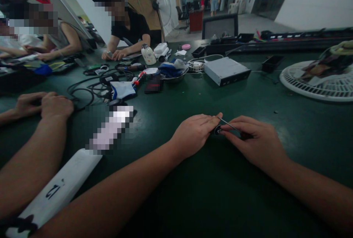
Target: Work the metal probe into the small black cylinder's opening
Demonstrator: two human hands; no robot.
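Observation:
My left hand (193, 135) is closed on a small dark round part (217, 130), just above the green table (176, 201). My right hand (255, 138) is closed around a thin metal-shafted tool (228, 123), and its fingertips also touch the small part. The tool's shaft slants up and left toward my left fingertips. Its handle is mostly hidden in my right fingers. What the small part is cannot be made out.
A grey metal box (226, 70) lies ahead, a white fan grille (311, 83) at the right. Cables (82, 91), a cloth (124, 89) and a white strip-shaped object (62, 186) are at the left. Another person's hands (56, 105) rest at far left; more people sit beyond.

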